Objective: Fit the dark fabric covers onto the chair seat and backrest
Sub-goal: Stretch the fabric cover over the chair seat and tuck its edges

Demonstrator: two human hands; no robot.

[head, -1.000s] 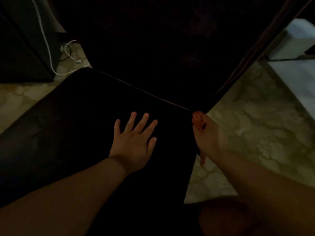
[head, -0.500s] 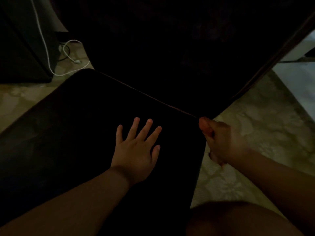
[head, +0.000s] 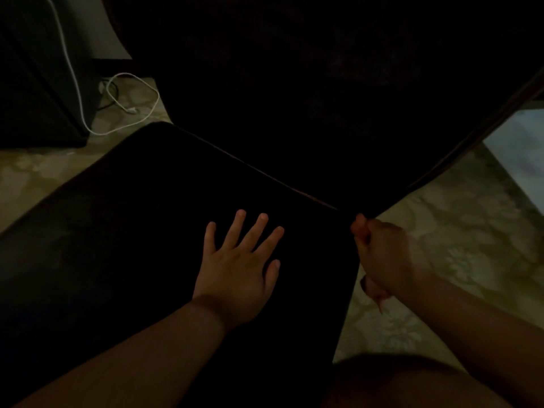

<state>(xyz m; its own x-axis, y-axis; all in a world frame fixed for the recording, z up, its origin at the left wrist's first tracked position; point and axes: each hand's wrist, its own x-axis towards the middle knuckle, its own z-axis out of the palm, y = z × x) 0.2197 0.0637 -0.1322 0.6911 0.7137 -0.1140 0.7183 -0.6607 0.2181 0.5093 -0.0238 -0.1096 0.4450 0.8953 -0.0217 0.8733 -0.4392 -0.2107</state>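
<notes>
Black fabric covers the flat padded chair seat [head: 123, 231], which fills the frame from about 9 o'clock down to 6 o'clock in very dim light. The left hand [head: 238, 269] lies palm down on this dark seat cover near the centre of the view, fingers straight and spread, pointing toward 1 o'clock. The right hand [head: 382, 257], at about 4 o'clock from centre, is curled into a fist at the seat's right rear corner, pinching the edge of the dark fabric there between thumb and fingers. From that corner a thin brownish seam line [head: 265, 172] runs along the seat's back edge toward 10 o'clock. Above it, from 11 to 2 o'clock, rises the dark-covered backrest [head: 323, 83]; its details are lost in shadow. A pale patterned floor [head: 441, 231] shows at 3 to 5 o'clock and again at 9 o'clock. A white cable [head: 138, 83] loops on the floor at 10 o'clock, beside a dark cabinet-like block [head: 35, 98]. A bare knee [head: 397, 381] shows at 5 o'clock, at the bottom edge.
</notes>
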